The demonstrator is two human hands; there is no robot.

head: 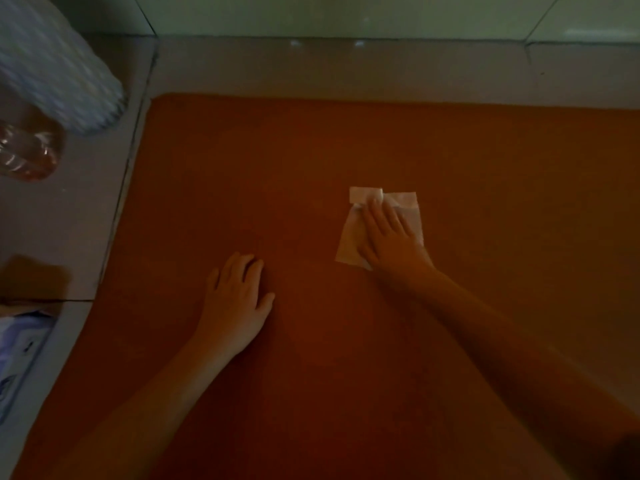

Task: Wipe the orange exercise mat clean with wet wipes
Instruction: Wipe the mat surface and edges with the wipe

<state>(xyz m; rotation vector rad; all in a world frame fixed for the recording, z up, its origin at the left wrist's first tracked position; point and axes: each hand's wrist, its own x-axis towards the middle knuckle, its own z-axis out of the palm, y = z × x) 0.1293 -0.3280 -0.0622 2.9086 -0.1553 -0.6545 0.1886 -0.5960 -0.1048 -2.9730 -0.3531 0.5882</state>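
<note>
Orange exercise mat: lies flat on the floor, directly under both hands.

Grip: right hand, palm down with fingers straight and close together, presses on the wet wipe. Nothing is curled round or pinched.

Wet wipe: thin, pale, roughly rectangular sheet spread on the mat. Its far edge is folded over in a small flap just beyond the fingertips, and a strip shows on either side of the hand.

Left hand: to the left of the wiping hand and nearer the person, well apart from it. It rests flat on bare mat with fingers relaxed and holds nothing, likely as a brace.

Handling note: even palm pressure and long overlapping strokes should serve best. The sheet looks limp and may bunch at the folded edge, so flattening the flap would help.

Mat surface: matt, fine-grained, with a rounded corner far off to the left.

Beyond the left edge: smooth grey floor tile, a clear ribbed plastic bottle, a blurred blue-white bundle.
</note>
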